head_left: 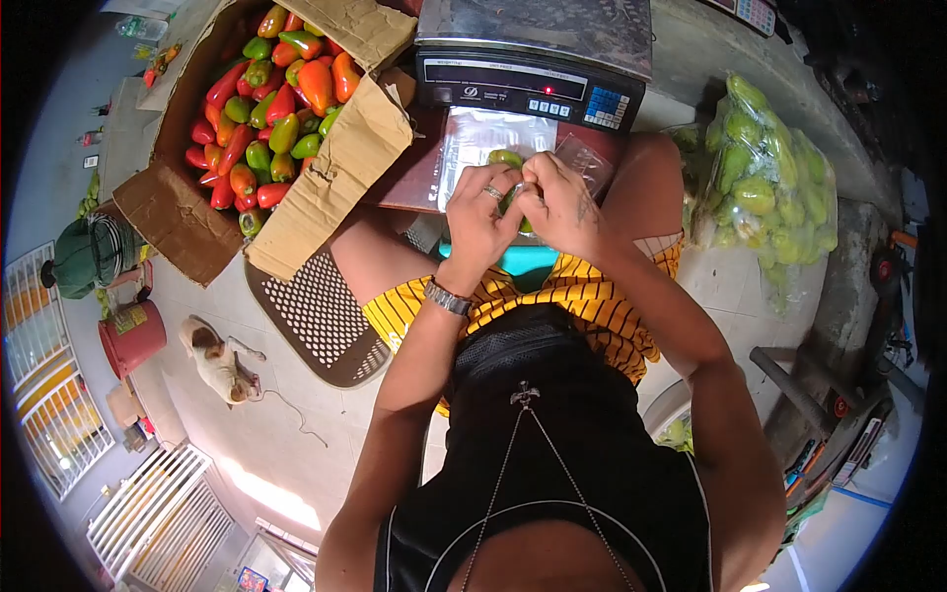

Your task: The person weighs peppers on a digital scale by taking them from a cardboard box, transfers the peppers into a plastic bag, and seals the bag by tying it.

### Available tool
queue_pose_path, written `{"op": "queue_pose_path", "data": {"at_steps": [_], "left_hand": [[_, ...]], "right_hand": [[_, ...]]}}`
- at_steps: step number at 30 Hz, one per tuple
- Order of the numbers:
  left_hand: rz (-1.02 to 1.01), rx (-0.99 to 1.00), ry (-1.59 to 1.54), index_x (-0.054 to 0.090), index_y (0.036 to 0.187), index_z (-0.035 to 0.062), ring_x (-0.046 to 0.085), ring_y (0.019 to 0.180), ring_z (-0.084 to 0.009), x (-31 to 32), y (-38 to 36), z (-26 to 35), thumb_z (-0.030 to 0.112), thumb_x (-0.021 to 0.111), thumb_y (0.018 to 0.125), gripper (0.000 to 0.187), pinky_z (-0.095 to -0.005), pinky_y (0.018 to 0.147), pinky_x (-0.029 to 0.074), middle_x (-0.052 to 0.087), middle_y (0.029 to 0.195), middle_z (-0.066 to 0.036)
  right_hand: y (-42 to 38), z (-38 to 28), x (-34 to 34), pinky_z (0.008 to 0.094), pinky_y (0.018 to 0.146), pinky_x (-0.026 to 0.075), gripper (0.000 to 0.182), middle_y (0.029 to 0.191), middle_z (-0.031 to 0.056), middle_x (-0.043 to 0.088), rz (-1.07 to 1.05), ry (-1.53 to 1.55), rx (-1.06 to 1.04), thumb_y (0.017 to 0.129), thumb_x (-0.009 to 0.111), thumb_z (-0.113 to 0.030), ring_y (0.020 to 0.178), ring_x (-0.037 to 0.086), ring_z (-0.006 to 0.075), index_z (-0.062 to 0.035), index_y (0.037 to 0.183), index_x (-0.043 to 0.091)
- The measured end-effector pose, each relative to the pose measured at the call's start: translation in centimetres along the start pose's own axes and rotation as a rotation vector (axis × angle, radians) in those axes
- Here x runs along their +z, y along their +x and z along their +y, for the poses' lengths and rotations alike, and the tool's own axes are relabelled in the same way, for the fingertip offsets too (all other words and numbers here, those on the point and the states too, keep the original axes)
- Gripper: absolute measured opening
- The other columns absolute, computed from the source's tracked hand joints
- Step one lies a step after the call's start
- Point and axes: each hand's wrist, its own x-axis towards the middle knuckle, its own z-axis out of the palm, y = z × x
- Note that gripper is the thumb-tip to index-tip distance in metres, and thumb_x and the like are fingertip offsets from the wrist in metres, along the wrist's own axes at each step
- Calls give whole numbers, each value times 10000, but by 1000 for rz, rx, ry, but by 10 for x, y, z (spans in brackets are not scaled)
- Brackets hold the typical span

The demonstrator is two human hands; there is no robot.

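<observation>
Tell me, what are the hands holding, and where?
Both the left hand and right hand pinch the top of a clear bag of green peppers; the exact grip is hidden behind the fingers.

Single head-worn fisheye view, steeply downward, close over lap and floor

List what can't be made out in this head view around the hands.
- Green pepper: mostly hidden behind left hand and right hand.
- Fingertip grip: fingers overlap, contact unclear.
- Scale display: too small to read.
- Clear bag: glare hides its edges.
- Big pepper bag: contents blurred by plastic.
</observation>
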Motion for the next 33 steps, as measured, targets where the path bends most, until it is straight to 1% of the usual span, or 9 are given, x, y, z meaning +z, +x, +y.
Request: {"op": "queue_pose_path", "data": {"at_steps": [1, 7, 10, 13, 16, 19, 29, 31, 33], "left_hand": [[-14, -15, -13, 728, 1033, 37, 695, 896, -340, 0, -2, -2, 32, 769, 835, 202, -400, 796, 568, 728, 1015, -136], [-46, -81, -85, 732, 1028, 27, 716, 901, -340, 2, -2, -7, 24, 750, 873, 156, -387, 790, 573, 734, 993, -152], [-49, -73, -66, 730, 1020, 23, 719, 899, -334, 7, -6, -9, 31, 757, 879, 144, -379, 778, 576, 736, 992, -152], [-49, -102, -56, 725, 1003, 21, 719, 893, -333, 11, -6, -10, 43, 771, 875, 138, -374, 779, 578, 736, 987, -151], [-33, -136, -86, 716, 981, 19, 710, 892, -334, 11, -9, -8, 50, 781, 872, 131, -381, 785, 570, 733, 971, -144], [-10, -92, -77, 709, 966, 19, 691, 899, -334, 9, -5, -8, 51, 785, 870, 126, -395, 799, 554, 730, 970, -136], [-72, 28, -140, 702, 907, 26, 608, 991, -340, -10, 3, 5, 39, 762, 841, 91, -432, 860, 506, 695, 1118, -110], [-78, 44, -134, 691, 979, 29, 603, 1058, -347, -11, -3, -1, 50, 766, 831, 168, -440, 923, 497, 683, 1153, -120], [-73, 0, -165, 664, 1075, 35, 595, 1132, -349, -15, -7, -1, 63, 773, 820, 278, -443, 986, 484, 672, 1172, -131]], "right_hand": [[-1, 0, -1, 460, 755, 534, 196, 973, 236, 592, 1, 7, 2, 895, 637, -54, 845, 634, 435, 9, 1032, 510], [-6, 15, -6, 338, 694, 528, 247, 941, 138, 638, 76, 226, 62, 879, 752, -48, 765, 654, 225, 4, 1075, 612], [-7, 5, -13, 311, 680, 530, 259, 928, 99, 660, 101, 93, 1, 887, 777, -63, 766, 663, 162, 6, 1112, 668], [-13, 9, -2, 315, 665, 527, 163, 905, 100, 670, 122, 142, 111, 894, 757, -35, 748, 673, 185, -5, 1047, 708], [-14, 7, 9, 321, 661, 526, 61, 871, 99, 670, 256, 54, 31, 899, 742, -18, 734, 677, 200, -8, 953, 717], [-11, 4, 14, 331, 665, 527, 54, 865, 107, 672, 332, 61, -1, 896, 742, -16, 736, 682, 209, -4, 939, 712], [-10, -23, 0, 313, 679, 530, 34, 872, 115, 679, 256, 220, 70, 900, 704, 9, 736, 691, 205, 5, 930, 690], [-11, -32, -2, 323, 687, 533, 32, 871, 119, 671, 218, 228, 65, 895, 698, 11, 744, 692, 221, 0, 924, 689], [-15, -42, 1, 338, 690, 533, 44, 884, 121, 659, 163, 183, -42, 889, 696, 9, 761, 689, 256, -10, 925, 680]]}}
